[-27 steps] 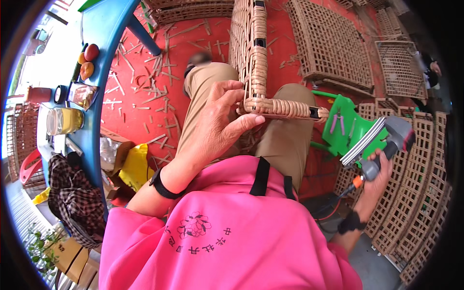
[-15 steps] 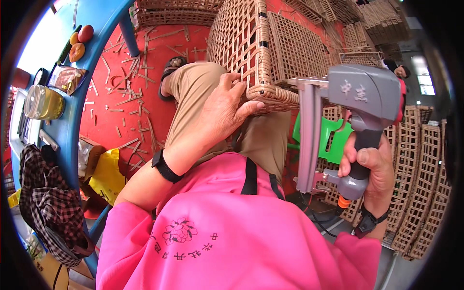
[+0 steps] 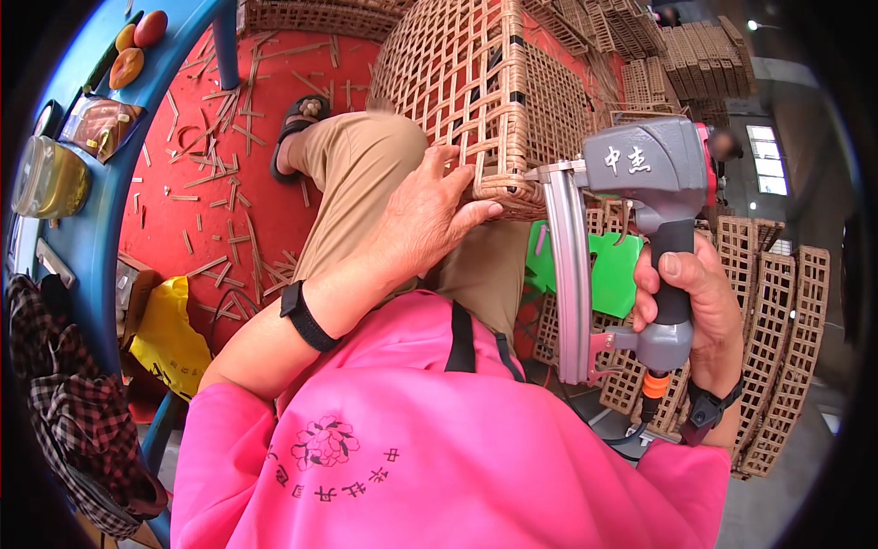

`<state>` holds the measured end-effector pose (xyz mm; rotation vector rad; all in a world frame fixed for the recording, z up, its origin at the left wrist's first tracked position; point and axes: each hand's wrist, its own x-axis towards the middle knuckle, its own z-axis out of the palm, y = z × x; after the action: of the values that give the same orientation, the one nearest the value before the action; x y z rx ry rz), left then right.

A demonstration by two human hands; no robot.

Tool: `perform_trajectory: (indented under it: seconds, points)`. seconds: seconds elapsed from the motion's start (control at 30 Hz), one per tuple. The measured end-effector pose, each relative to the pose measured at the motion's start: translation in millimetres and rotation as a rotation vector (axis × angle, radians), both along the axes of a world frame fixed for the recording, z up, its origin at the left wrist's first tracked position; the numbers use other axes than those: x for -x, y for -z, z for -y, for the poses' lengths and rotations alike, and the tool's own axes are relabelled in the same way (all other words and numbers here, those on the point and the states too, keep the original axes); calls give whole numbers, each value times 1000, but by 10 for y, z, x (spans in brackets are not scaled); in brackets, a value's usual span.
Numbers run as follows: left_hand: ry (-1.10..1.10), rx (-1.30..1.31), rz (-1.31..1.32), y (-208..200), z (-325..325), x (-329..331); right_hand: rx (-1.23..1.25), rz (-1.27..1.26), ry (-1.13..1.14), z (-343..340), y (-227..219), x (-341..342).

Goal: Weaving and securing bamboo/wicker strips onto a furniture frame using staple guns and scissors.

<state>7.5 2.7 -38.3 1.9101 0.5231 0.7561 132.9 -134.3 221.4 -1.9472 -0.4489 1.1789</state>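
A woven wicker basket with an open lattice side rests by my knees, its near corner toward me. My left hand grips that corner, fingers at the lattice and thumb along the lower edge. My right hand is wrapped round the black handle of a grey air-powered nail gun. The gun stands upright with its long silver magazine on the left. Its narrow nose points left and meets the basket's corner edge; whether it presses there I cannot tell. An orange hose fitting sits under the handle.
At the left is a blue table with fruit, a jar and a checked cloth. Cane offcuts litter the red floor. A green plastic seat is behind the gun. Stacked woven panels stand at the right.
The nail gun has moved left, its nose now at the basket's corner. The basket has turned slightly, showing more of its lattice side. My left hand keeps its place on the corner.
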Motion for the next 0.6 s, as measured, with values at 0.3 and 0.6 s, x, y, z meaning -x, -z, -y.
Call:
perform_trajectory:
  seconds: [0.3,0.6]
  points:
    - [-5,-15,24,13,0,9,77,-103,-56,-242,-135,-155]
    - [-2,7,41,18,-17,32,307,-31,-77,-676,-344,-137]
